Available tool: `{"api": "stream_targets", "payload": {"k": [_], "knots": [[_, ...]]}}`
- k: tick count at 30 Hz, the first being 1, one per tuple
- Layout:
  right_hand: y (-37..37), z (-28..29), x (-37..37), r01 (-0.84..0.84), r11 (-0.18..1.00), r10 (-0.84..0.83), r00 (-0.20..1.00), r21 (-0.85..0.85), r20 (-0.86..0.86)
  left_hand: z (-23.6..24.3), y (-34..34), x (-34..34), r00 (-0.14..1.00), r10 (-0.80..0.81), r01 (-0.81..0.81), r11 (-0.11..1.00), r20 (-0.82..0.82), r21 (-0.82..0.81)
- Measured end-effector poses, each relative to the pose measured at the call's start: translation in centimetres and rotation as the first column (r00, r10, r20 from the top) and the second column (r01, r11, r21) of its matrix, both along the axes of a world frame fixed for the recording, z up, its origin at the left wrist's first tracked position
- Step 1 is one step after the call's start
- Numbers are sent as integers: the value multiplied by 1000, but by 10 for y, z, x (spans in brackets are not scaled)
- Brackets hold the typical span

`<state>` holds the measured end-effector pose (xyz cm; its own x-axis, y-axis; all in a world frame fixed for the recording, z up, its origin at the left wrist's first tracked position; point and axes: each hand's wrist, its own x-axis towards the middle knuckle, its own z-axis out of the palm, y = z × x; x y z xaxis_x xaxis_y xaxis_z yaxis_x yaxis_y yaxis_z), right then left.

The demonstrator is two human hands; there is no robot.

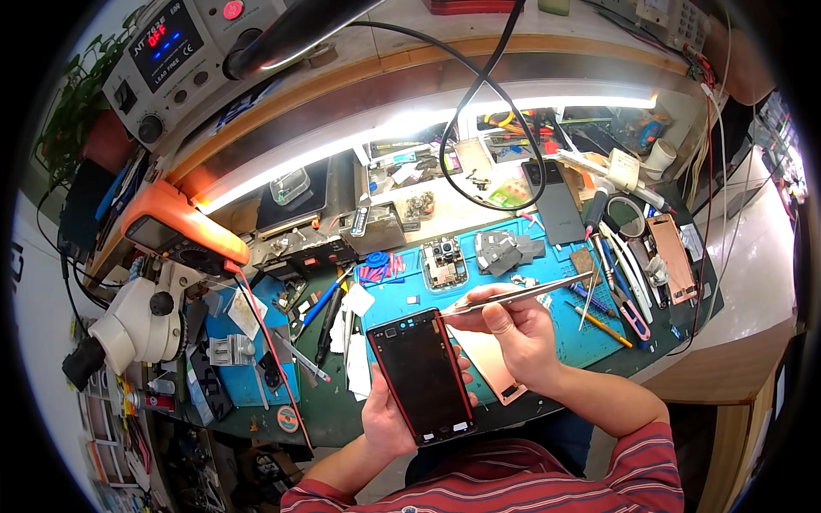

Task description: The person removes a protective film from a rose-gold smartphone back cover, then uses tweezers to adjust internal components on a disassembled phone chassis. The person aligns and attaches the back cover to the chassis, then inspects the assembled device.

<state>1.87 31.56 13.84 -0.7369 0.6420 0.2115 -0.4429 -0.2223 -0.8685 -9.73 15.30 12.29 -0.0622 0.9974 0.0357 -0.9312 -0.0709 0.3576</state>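
My left hand [389, 417] is closed around a black phone frame [423, 369] with red edges, its fingers showing along the right side. The frame is held tilted above the bench's front edge. Between the thumb and fingers of my right hand [523, 340] is a pair of metal tweezers [539, 291]. Their tips reach the frame's upper right corner; whether they grip anything there is too small to tell. A rose-gold phone back panel [489, 366] lies on the blue mat [573, 333], partly hidden beneath my hands.
Beyond the frame sits an opened phone with exposed circuit board [445, 265]. A dark phone [554, 203] lies farther right, beside several hand tools [629, 291]. An orange multimeter [186, 229] and a white microscope [141, 325] stand left. A looped black cable [443, 150] hangs over the bench.
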Motion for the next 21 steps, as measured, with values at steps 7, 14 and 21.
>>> {"api": "stream_targets", "payload": {"k": [7, 14, 21], "knots": [[1, 0, 0, -1, 1000, 1, 1000, 5, 14, -2, 0, -1, 1000, -11, 11, 1000, 1, -7], [1, -2, 0, -1, 1000, 1, 1000, 2, 0, -4, -1, -2, 1000, -16, 16, 1000, -12, -7], [0, -1, 0, 1, 1000, -1, 1000, -8, -1, -4, -1, -2, 1000, -14, 14, 1000, -23, -17]]}}
